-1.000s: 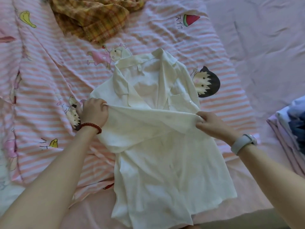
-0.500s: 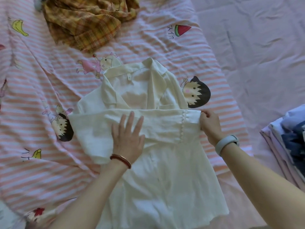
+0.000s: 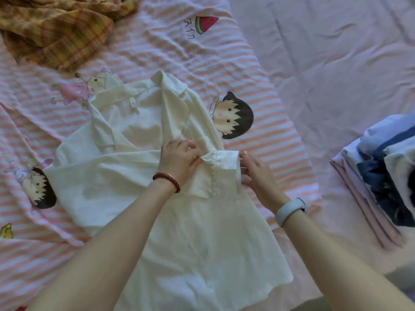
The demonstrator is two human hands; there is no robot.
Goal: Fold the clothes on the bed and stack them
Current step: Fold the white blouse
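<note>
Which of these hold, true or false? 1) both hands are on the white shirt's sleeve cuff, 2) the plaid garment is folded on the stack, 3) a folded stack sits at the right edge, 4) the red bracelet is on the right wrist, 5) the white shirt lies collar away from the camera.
1) True: the left hand and right hand both pinch the cuff of the white shirt.
2) False: the plaid garment lies crumpled at top left, apart from the stack.
3) True: the folded stack sits there.
4) False: the red bracelet is on the left wrist.
5) True.
</note>
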